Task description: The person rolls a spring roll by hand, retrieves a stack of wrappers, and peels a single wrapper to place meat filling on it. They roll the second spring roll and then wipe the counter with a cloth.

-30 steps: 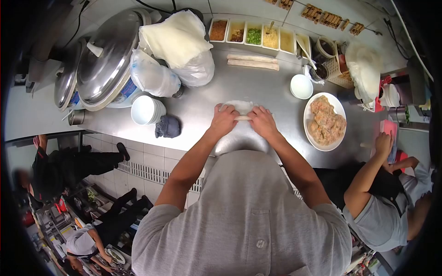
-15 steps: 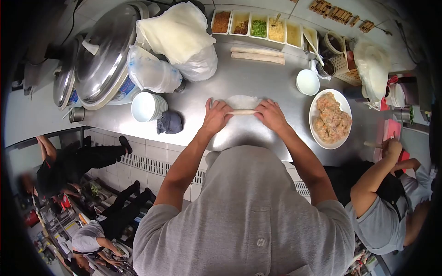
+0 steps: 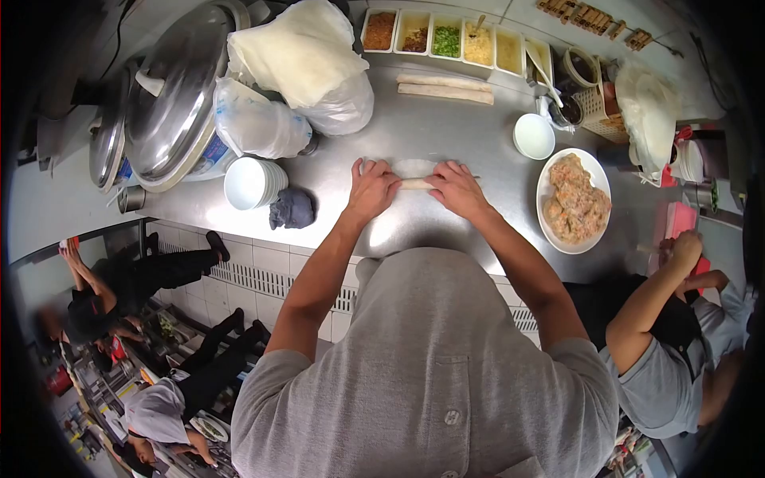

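Note:
On the steel counter (image 3: 343,163) lies a thin pale roll (image 3: 414,184), with a translucent wrapper sheet (image 3: 413,167) spreading from its far side. My left hand (image 3: 373,190) has its fingers closed on the roll's left end. My right hand (image 3: 457,190) grips the roll further right, and a short piece of it shows beyond my fingers. Two finished-looking rolls (image 3: 445,89) lie side by side farther back. To the right stands an oval white plate of pinkish minced filling (image 3: 575,209).
Stacked white bowls (image 3: 253,184) and a dark cloth (image 3: 292,209) sit left, near large lidded pots (image 3: 179,95) and bagged wrappers (image 3: 299,52). Ingredient tubs (image 3: 446,38) line the back. A white bowl (image 3: 534,136) stands right. A co-worker's arm (image 3: 649,307) reaches in at the right.
My right hand has shifted left and slightly away from me along the roll, leaving its right end showing. My left hand has moved slightly. Less of the wrapper sheet shows flat.

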### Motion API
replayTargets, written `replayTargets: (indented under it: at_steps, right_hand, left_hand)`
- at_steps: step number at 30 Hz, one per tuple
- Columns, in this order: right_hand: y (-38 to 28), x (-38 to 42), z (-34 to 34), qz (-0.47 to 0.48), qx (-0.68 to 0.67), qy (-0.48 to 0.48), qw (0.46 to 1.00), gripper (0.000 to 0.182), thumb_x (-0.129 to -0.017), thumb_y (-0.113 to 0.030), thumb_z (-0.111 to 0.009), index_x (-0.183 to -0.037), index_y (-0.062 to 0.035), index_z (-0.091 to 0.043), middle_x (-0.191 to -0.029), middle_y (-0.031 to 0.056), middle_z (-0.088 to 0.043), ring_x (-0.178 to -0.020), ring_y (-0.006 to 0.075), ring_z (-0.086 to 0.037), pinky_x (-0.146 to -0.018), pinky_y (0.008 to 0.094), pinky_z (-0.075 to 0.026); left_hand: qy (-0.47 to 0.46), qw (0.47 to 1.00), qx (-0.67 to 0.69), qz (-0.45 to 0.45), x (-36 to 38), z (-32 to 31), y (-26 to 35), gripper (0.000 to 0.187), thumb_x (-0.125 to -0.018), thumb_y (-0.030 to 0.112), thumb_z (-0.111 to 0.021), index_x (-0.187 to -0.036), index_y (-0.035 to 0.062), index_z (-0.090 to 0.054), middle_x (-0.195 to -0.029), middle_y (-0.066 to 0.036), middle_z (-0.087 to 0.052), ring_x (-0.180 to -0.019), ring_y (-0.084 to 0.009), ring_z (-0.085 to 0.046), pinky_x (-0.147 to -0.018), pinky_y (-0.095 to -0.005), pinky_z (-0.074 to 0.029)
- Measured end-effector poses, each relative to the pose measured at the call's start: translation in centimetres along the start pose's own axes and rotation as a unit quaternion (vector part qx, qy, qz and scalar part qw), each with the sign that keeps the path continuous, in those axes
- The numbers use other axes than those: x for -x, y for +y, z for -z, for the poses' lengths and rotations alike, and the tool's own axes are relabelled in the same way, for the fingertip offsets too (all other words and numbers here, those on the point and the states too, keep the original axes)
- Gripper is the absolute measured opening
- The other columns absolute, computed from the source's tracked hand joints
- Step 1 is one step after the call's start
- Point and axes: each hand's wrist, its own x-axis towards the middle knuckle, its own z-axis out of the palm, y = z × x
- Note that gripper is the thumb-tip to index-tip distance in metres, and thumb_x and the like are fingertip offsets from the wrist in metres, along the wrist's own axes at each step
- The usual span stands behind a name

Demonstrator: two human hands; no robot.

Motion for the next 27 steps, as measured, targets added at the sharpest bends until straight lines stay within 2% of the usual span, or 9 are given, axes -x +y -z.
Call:
replayTargets:
  at_steps: [3,6,9,13,18,21,27]
  right_hand:
    - [0.4,-0.2,-0.2,-0.012,-0.016,-0.006,1.000,0.024,-0.083,-0.018,-0.072,-0.106,-0.0142,-0.072,-0.105,0.0018,-0.057,-0.108,0.0214,-0.051,-0.092,0.0398,-0.042]
    - [0.2,-0.5,-0.1,-0.016,-0.006,-0.001,1.000,0.020,-0.082,-0.017,-0.072,-0.102,-0.0125,-0.072,-0.104,0.0025,-0.057,-0.107,0.0219,-0.051,-0.093,0.0401,-0.042]
    - [-0.1,-0.6,0.3,-0.028,-0.010,-0.004,1.000,0.016,-0.083,-0.017,-0.071,-0.098,-0.0113,-0.072,-0.103,0.0033,-0.056,-0.108,0.0229,-0.051,-0.094,0.0407,-0.042]
    - [0.4,-0.8,-0.1,-0.010,0.010,-0.001,1.000,0.016,-0.085,-0.019,-0.070,-0.099,-0.0115,-0.071,-0.105,0.0038,-0.058,-0.110,0.0237,-0.052,-0.094,0.0417,-0.042]
    - [0.6,-1.5,0.4,-0.041,0.014,-0.024,0.999,0.015,-0.089,-0.022,-0.066,-0.098,-0.0109,-0.068,-0.108,0.0053,-0.061,-0.112,0.0249,-0.053,-0.096,0.0437,-0.042]
    - [0.7,-1.9,0.9,-0.055,0.002,-0.049,0.997,0.013,-0.089,-0.022,-0.065,-0.095,-0.0109,-0.067,-0.107,0.0056,-0.061,-0.111,0.0254,-0.054,-0.096,0.0446,-0.042]
    - [1.0,-2.4,0.8,-0.055,0.003,-0.028,0.998,0.013,-0.088,-0.022,-0.067,-0.096,-0.0124,-0.070,-0.108,0.0051,-0.061,-0.111,0.0253,-0.053,-0.095,0.0447,-0.043]
  left_hand:
    - [0.035,0.999,-0.004,-0.002,-0.3,-0.3,1.0,0.020,-0.082,0.023,-0.073,-0.100,0.0147,-0.074,-0.103,-0.003,-0.058,-0.107,-0.0221,-0.054,-0.108,-0.0553,-0.029]
    - [0.051,0.996,0.004,-0.070,-0.9,-0.7,2.7,0.031,-0.077,0.020,-0.077,-0.107,0.0158,-0.070,-0.105,-0.002,-0.059,-0.105,-0.0210,-0.056,-0.107,-0.0529,-0.031]
    - [0.048,0.997,-0.019,-0.059,-1.3,-2.0,2.7,0.027,-0.078,0.018,-0.076,-0.104,0.0160,-0.071,-0.103,-0.001,-0.060,-0.104,-0.0203,-0.057,-0.108,-0.0526,-0.030]
    - [0.034,0.998,-0.017,-0.054,-1.8,-1.8,2.5,0.024,-0.078,0.017,-0.075,-0.102,0.0163,-0.072,-0.102,-0.001,-0.062,-0.103,-0.0202,-0.058,-0.108,-0.0527,-0.030]
    - [-0.014,0.999,-0.017,-0.046,-2.7,-1.4,1.9,0.018,-0.080,0.017,-0.074,-0.098,0.0156,-0.071,-0.101,-0.001,-0.064,-0.105,-0.0209,-0.059,-0.109,-0.0552,-0.030]
    - [-0.001,0.999,0.017,-0.028,-2.9,-1.4,1.7,0.016,-0.081,0.018,-0.074,-0.096,0.0149,-0.069,-0.101,-0.001,-0.063,-0.107,-0.0215,-0.058,-0.109,-0.0568,-0.030]
    - [0.026,0.999,0.011,-0.044,-2.7,-1.3,1.4,0.015,-0.081,0.019,-0.073,-0.094,0.0144,-0.068,-0.106,-0.002,-0.058,-0.109,-0.0233,-0.054,-0.107,-0.0570,-0.031]
